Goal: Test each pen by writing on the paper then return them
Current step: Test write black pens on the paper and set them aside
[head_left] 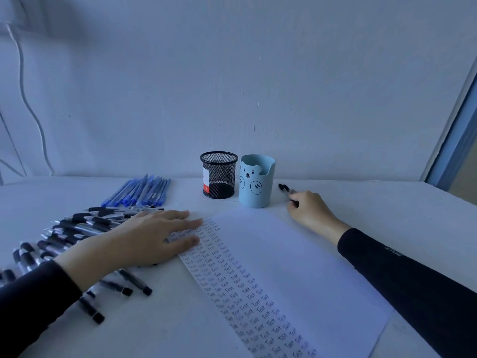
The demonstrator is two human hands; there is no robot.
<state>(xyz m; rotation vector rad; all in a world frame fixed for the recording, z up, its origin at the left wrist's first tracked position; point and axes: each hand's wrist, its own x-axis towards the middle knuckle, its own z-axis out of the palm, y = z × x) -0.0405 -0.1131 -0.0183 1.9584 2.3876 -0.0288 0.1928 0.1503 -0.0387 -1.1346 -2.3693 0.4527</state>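
Beside the bear cup (255,184), at one o'clock, my right hand (308,206) curls round two black pens (284,187) on the table (387,215). My left hand (144,236) lies flat, pressing the paper (284,254). Lifting both pens together, one could slip and roll away.

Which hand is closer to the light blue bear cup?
Right. The right hand is just right of the bear cup, on black pens. The left hand lies flat on the paper, farther to the left.
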